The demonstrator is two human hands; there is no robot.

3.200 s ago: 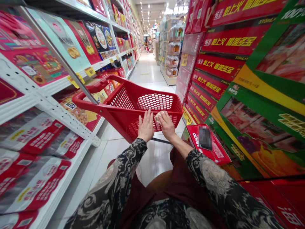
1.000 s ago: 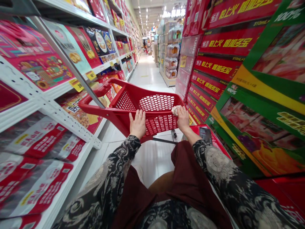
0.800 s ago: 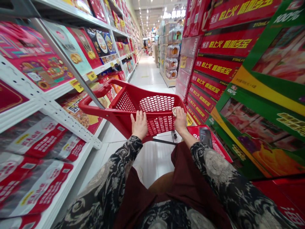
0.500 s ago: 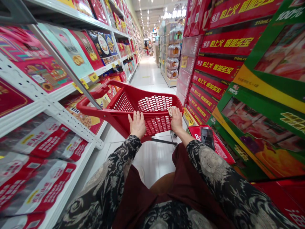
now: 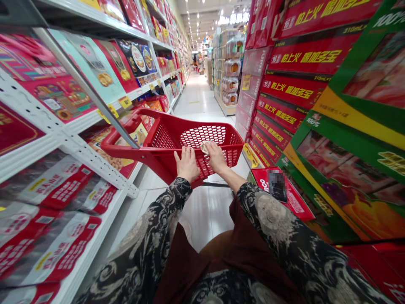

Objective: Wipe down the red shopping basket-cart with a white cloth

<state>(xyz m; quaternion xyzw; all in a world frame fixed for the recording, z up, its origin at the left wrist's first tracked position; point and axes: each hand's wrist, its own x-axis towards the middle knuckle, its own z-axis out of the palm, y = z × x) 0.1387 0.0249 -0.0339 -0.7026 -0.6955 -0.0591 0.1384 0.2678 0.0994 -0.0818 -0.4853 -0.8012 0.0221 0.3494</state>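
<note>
A red plastic shopping cart basket (image 5: pixel 158 162) with perforated sides stands in front of me, tilted in view. My left hand (image 5: pixel 187 164) grips its near rim left of the middle, fingers hooked over the edge and thumb apart. Just to the right, my right hand (image 5: pixel 217 157) presses a crumpled whitish cloth or wipe (image 5: pixel 205 147) against the same rim. The cloth shows only in part beneath the fingers. A grey metal bar (image 5: pixel 85 90) rises from the cart's left end toward a dark handle (image 5: pixel 20 14) at the upper left.
White shelves (image 5: pixel 69 135) full of packaged foods line the left side. Stacked red drink cartons (image 5: pixel 303 57) and green gift boxes (image 5: pixel 341 164) rise close on the right. A tiled aisle (image 5: pixel 198 93) runs ahead, with a person (image 5: pixel 195 63) far off.
My right hand has slid left along the rim with the cloth, from near the right corner to beside my left hand. The left hand has shifted slightly right.
</note>
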